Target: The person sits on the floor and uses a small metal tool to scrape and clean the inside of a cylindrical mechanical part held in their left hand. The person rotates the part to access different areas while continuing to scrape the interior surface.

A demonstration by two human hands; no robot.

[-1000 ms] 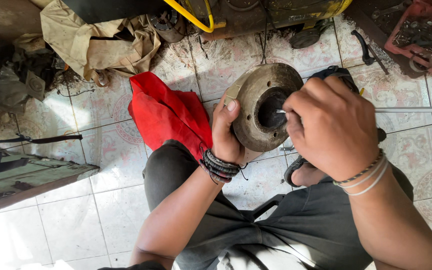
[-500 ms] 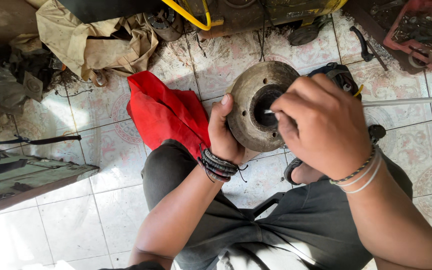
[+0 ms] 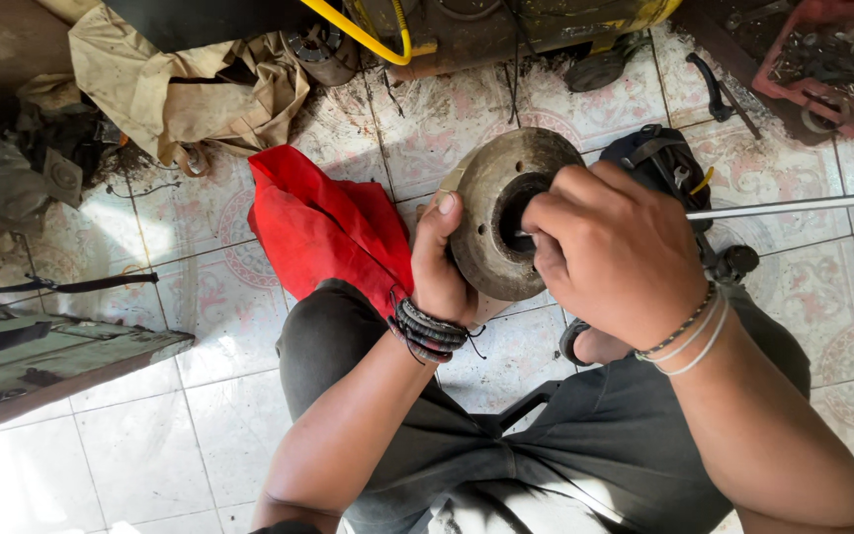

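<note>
We are gripping the round, rusty grey metal hub [image 3: 499, 203] by its left rim with our left hand [image 3: 444, 259], fingers wrapped tight. Our right hand [image 3: 613, 252] is closing around something thin inside its dark centre bore. A crumpled red cloth [image 3: 328, 225] is lying left on the patterned tile floor [image 3: 200, 396].

Single head-worn view, steeply downward, close over hands, lap and tiled floor [image 3: 200, 425].
</note>
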